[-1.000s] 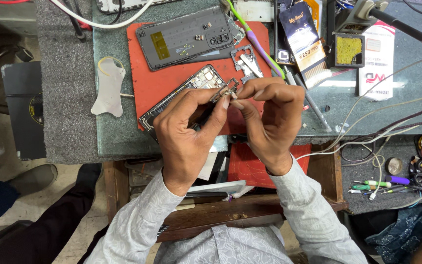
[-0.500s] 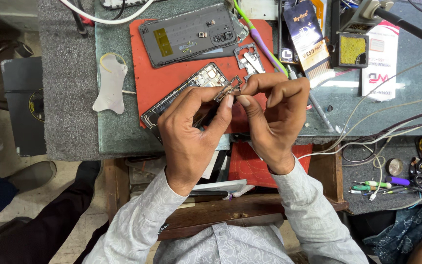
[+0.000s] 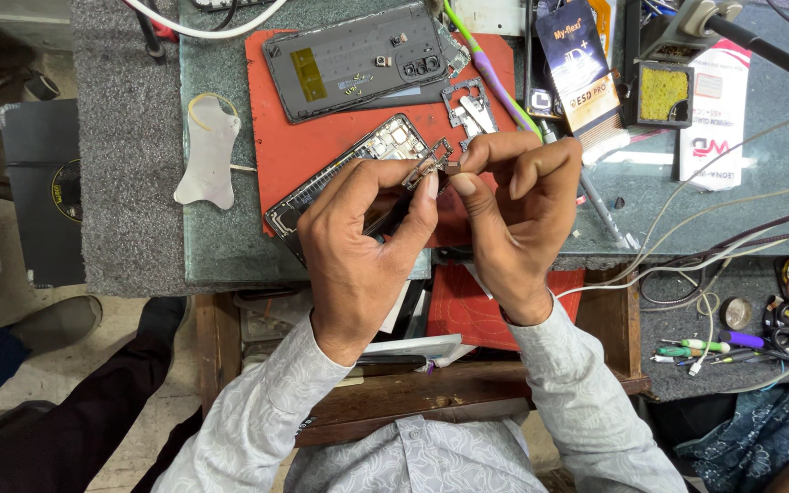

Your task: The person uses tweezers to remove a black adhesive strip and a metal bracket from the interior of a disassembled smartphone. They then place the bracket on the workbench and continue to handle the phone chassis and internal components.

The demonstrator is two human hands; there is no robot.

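Both my hands meet over a red work mat (image 3: 312,146) and pinch one small metal bracket (image 3: 425,164) between thumbs and fingertips. My left hand (image 3: 362,237) grips its lower left end, my right hand (image 3: 513,205) its right end. Just beneath lies an opened phone frame (image 3: 358,160) with its inner parts exposed, partly hidden by my left hand. The grey phone back cover (image 3: 358,59) rests at the far side of the mat. Another small metal shield piece (image 3: 469,102) lies on the mat beyond my right hand.
A white plastic pry tool (image 3: 207,151) lies left of the mat on the glass table top (image 3: 221,246). A green and purple tool (image 3: 495,78), a card packet (image 3: 577,68), a yellow sponge holder (image 3: 664,91) and several cables (image 3: 732,246) crowd the right side. An open drawer (image 3: 413,383) sits below.
My hands stay together on the bracket, turning it slightly between the fingertips. The view has shifted a little; nothing on the mat has moved.
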